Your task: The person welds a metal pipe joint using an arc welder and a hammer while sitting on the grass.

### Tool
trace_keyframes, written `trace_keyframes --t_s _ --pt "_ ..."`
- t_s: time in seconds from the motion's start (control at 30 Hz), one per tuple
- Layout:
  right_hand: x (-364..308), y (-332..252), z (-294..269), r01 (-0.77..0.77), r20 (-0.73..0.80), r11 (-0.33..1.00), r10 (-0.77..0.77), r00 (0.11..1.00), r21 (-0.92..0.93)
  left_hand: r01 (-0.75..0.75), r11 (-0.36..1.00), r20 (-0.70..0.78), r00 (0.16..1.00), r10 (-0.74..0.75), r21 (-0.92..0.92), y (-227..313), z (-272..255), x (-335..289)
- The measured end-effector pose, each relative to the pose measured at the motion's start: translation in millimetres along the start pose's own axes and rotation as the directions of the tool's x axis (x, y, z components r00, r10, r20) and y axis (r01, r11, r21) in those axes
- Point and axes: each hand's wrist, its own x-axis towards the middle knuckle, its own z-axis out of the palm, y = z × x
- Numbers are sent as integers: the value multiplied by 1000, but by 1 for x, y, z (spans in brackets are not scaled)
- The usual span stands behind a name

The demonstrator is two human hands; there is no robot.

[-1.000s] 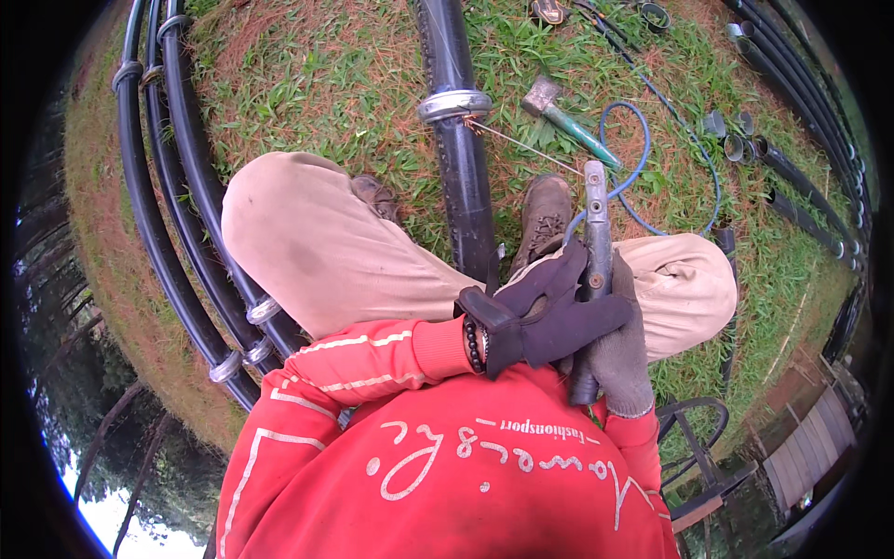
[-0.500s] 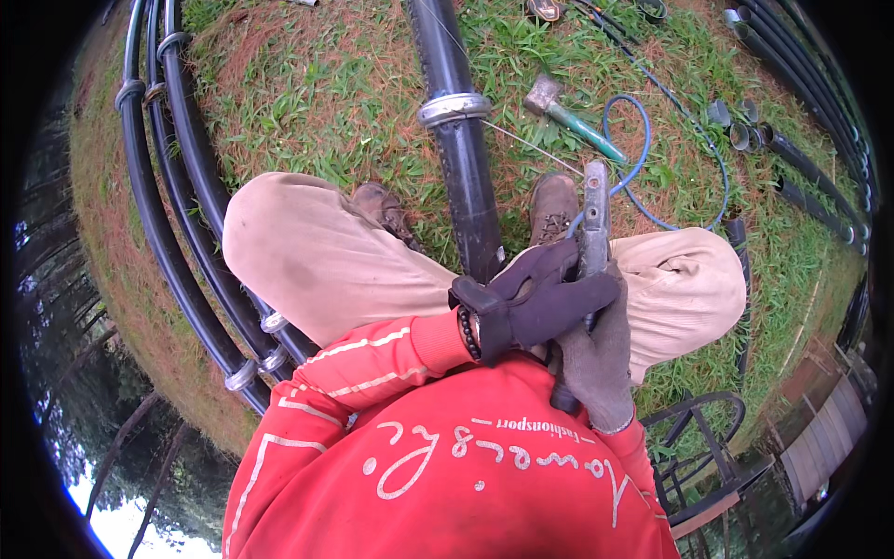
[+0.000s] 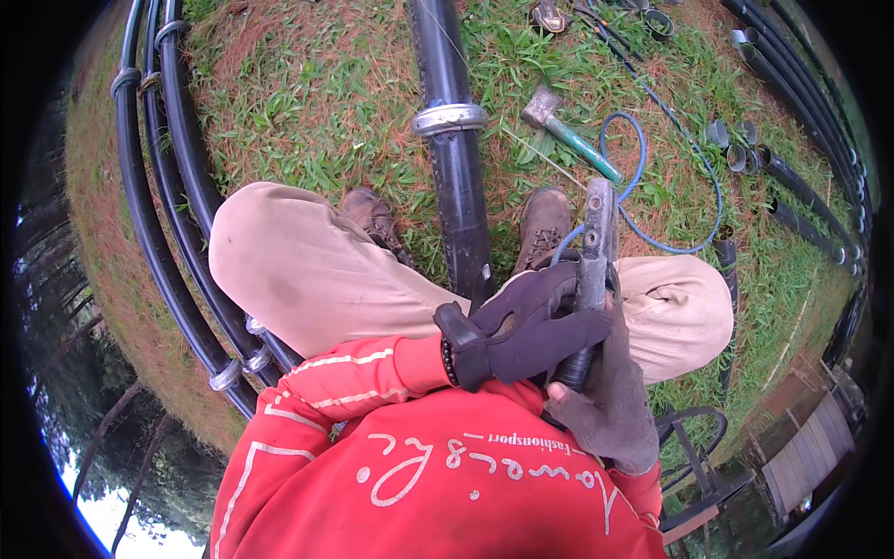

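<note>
A grey metal bar-like tool (image 3: 596, 247) with holes near its tip and a black grip points away from me above my lap; its exact kind is unclear. My left hand (image 3: 535, 331), in a dark glove, wraps its middle, with fingers laid across it. My right hand (image 3: 619, 401), in a grey glove with a bare thumb tip, is round the black grip; its far fingers are partly hidden behind the tool. Between my boots runs a black pipe (image 3: 456, 196) with a silver coupling ring (image 3: 450, 118). A thin pale line slants through the grass toward the tool's tip.
A hammer (image 3: 542, 106) with a green handle lies in the grass beyond the tool. Looped beside it is a blue hose (image 3: 719, 205). Several black pipes (image 3: 140, 186) run along the left, others (image 3: 819, 102) at the far right. A dark metal frame (image 3: 698, 456) stands at right.
My right hand has shifted lower and turned on the grip, bringing its thumb into sight. The tool has dropped slightly toward me, with my left hand still on it. The view has shifted slightly.
</note>
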Motion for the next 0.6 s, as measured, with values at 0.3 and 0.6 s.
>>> trace_keyframes --t_s 0.3,0.6 --pt "173 -24 -151 28 22 945 -22 1000 -327 93 995 95 991 -90 -26 37 -15 -10" --pt "409 149 -76 135 172 304 98 980 -943 -80 993 26 997 78 82 31 -35 8"
